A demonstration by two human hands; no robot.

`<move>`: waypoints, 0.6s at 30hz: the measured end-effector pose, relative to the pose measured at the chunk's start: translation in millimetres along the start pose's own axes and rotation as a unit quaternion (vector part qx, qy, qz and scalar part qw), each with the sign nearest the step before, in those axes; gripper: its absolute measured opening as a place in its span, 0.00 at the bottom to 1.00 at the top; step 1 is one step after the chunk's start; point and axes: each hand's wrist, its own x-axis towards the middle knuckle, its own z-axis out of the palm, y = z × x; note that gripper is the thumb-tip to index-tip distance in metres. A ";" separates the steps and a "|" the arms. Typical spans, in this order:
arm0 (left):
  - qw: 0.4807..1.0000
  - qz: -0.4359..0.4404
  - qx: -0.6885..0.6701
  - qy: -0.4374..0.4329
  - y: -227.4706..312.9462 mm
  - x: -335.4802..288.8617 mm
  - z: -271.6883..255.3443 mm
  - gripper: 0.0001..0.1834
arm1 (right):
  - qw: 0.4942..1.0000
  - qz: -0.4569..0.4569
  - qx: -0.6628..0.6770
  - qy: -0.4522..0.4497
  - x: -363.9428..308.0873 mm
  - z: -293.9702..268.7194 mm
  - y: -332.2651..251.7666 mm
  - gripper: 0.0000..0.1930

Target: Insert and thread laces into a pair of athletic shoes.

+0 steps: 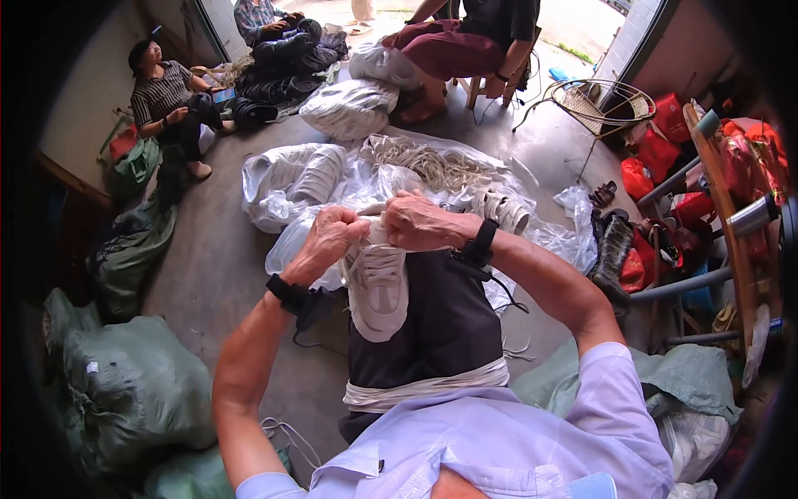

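A white sneaker upper (pixel 379 299) hangs over my dark-trousered lap, toe toward me, with white laces (pixel 381 264) crossing its front. At the left of its collar, my left hand (pixel 329 239) is closed in a pinch, touching the upper. My right hand (pixel 428 221) is closed at the other side of the collar, knuckles up; its fingers hide what exactly lies in them. The two hands are close together. Across my thighs lies a bundle of long white laces (pixel 428 394).
On the floor ahead, plastic sheeting (pixel 382 183) bears a heap of cream laces (pixel 428 164) and stacked white uppers (pixel 309 170). Green sacks (pixel 137 382) stand at my left. Red bags (pixel 665 121) and a wooden-framed rack (pixel 716 208) are at right. A seated person (pixel 474 50) works ahead.
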 end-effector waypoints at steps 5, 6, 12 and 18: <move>0.983 0.113 -0.141 0.024 -10.1 -6.3 14.7 0.11 | 0.956 0.094 0.244 0.131 29.4 -25.2 -13.8 0.12; 0.981 0.110 -0.156 0.027 -11.1 -6.0 16.6 0.11 | 0.959 0.076 0.227 0.149 36.2 -24.8 -19.0 0.12; 0.976 0.088 -0.183 0.080 -19.0 -3.4 18.9 0.11 | 0.963 0.044 0.188 0.190 45.2 -11.3 -30.7 0.12; 0.962 0.028 -0.228 0.150 -23.6 1.0 21.1 0.12 | 0.959 -0.067 0.138 0.237 14.7 4.4 -23.0 0.05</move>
